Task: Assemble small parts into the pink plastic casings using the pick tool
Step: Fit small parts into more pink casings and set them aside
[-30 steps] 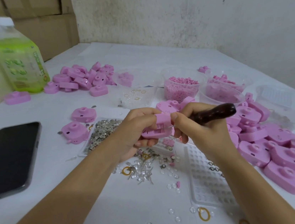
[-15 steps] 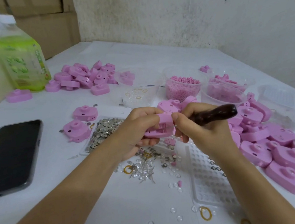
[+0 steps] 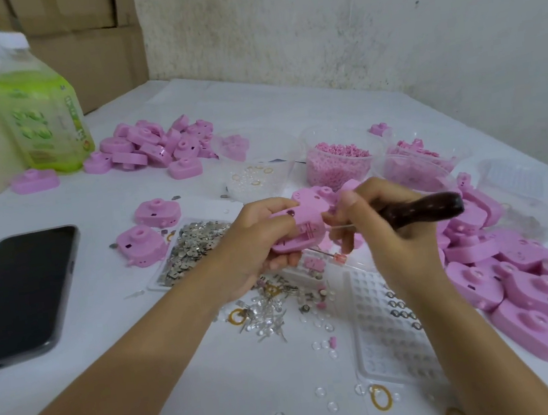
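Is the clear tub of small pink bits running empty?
No, it is well filled: the tub holds pink bits heaped most of the way up its clear wall.

Soft, even light leaves only faint shadows on the desk [image 3: 92, 202]; the right hand [image 3: 397, 237] blurs slightly, and the four o'clock edge smears.

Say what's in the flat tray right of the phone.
Small silver metal pieces, heaped in the tray. The left hand covers its right side, so the contents there are hidden.
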